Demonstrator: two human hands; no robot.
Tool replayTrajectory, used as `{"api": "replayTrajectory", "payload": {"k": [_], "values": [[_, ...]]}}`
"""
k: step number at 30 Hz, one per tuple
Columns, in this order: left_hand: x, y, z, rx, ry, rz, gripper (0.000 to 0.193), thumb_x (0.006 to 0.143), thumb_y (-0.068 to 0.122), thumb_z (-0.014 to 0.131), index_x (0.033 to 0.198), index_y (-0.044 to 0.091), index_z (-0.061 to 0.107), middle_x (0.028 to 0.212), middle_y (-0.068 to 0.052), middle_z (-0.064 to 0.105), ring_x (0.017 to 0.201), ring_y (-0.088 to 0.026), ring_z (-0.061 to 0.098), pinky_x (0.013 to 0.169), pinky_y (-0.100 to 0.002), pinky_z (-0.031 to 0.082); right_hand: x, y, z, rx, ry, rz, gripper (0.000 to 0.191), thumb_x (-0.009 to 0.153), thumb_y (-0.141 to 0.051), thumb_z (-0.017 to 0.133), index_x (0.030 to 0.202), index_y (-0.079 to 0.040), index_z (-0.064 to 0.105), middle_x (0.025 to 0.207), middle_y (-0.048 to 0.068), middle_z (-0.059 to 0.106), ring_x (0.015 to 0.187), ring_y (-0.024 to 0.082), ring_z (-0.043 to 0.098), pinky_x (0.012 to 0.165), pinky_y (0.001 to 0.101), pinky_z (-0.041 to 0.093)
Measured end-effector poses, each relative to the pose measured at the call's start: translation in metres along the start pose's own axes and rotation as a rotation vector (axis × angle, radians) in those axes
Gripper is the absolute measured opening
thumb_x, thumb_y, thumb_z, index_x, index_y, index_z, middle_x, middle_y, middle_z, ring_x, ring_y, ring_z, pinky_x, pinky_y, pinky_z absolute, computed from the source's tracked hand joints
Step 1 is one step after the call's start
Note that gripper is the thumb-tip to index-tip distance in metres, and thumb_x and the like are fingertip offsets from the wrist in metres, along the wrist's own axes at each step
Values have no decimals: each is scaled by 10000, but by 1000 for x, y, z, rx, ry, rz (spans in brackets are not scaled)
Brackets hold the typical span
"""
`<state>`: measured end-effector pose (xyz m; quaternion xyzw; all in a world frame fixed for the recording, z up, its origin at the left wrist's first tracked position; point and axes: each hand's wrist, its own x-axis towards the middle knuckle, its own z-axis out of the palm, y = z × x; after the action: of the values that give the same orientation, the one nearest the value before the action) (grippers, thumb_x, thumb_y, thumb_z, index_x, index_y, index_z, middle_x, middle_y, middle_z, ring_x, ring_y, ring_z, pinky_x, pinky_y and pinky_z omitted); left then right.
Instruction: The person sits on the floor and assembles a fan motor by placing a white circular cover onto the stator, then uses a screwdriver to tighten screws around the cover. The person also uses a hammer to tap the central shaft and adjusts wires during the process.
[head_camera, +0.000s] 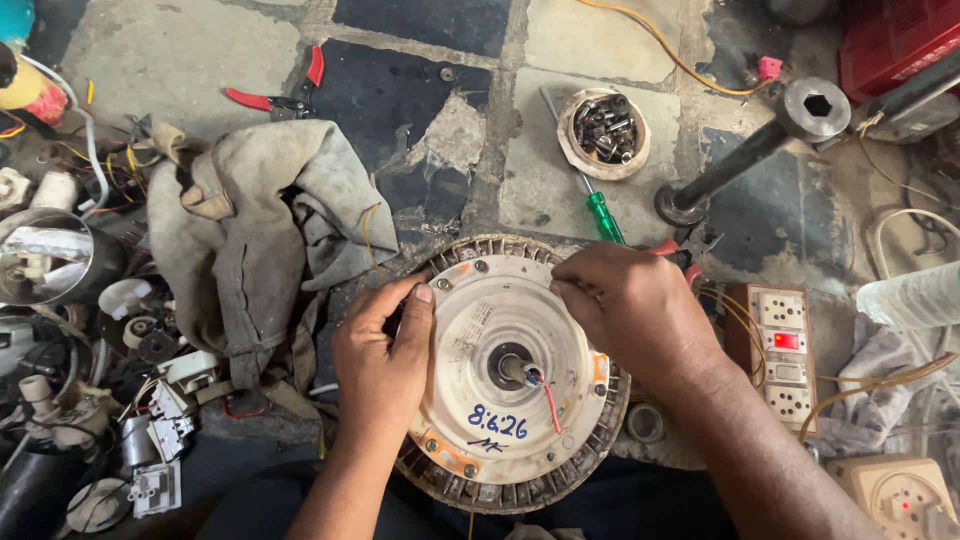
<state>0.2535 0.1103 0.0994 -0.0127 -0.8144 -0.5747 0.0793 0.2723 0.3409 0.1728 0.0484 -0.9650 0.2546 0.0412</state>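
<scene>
A round fan motor (505, 330) lies flat on the floor in front of me, with a pale cover plate, a finned rim and a centre shaft that has red and blue wires coming out. My left hand (385, 355) grips the motor's left edge, thumb on the cover. My right hand (625, 305) rests on the upper right of the cover, fingertips pinched together at the plate; whether they hold something small there is hidden. Blue handwriting marks the lower part of the cover.
A green-handled screwdriver (600, 215) and a small bowl of screws (603, 132) lie beyond the motor. Red-handled pliers (275, 95), a dirty cloth (250, 230), a black pipe tool (755, 150), a switchboard (785, 345) and a heap of electrical parts (90, 350) surround it.
</scene>
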Motion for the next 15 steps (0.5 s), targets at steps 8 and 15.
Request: {"api": "replayTrajectory", "payload": {"k": [8,15], "values": [[2,4,4,-54,0,-89,189,935,175,706,1075,69,776,944,-95,761,820,-189,736,735,-318,557,7,-5,-6,-124,-11,-107,156,843,-175,723,892,-26,717,877,154,727,808,347,720,719,447,568],[12,4,9,-25,-10,-41,192,944,178,706,1084,67,775,947,-100,755,847,-196,733,760,-323,553,20,-7,3,-276,-63,-3,231,930,-223,631,843,-13,669,793,203,708,711,380,703,654,479,567]]}}
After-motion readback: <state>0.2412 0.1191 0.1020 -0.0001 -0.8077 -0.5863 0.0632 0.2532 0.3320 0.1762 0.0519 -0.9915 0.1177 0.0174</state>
